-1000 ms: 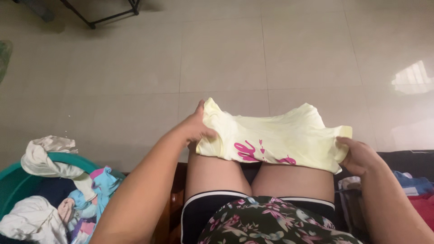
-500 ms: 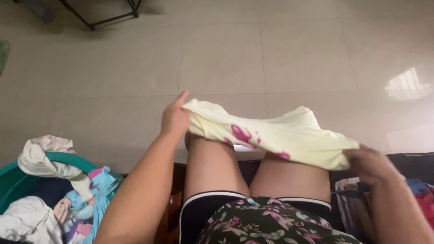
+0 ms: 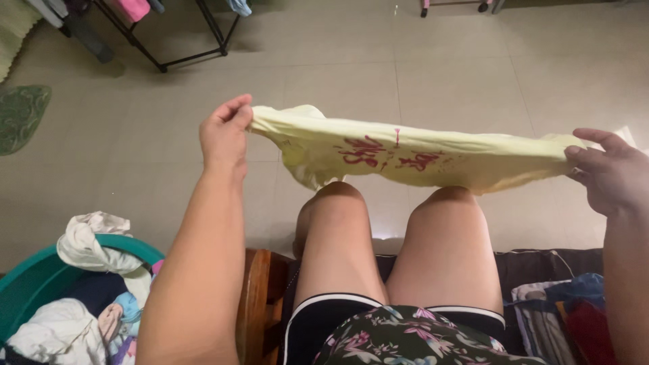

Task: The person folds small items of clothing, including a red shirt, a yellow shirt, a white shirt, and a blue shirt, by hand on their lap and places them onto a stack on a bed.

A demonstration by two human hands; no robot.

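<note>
Tiled floor [image 3: 433, 88]; hands [image 3: 224, 133] pinching shirt [image 3: 405, 157]

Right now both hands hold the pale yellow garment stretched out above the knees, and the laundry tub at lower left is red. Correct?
Not quite: the tub is teal green, not red, as the head view shows. The rest holds: left hand and right hand hold the pale yellow garment stretched above the knees.

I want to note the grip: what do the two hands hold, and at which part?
A pale yellow garment, stretched above the knees: the left hand pinches its left end, the right hand its right end.
</note>
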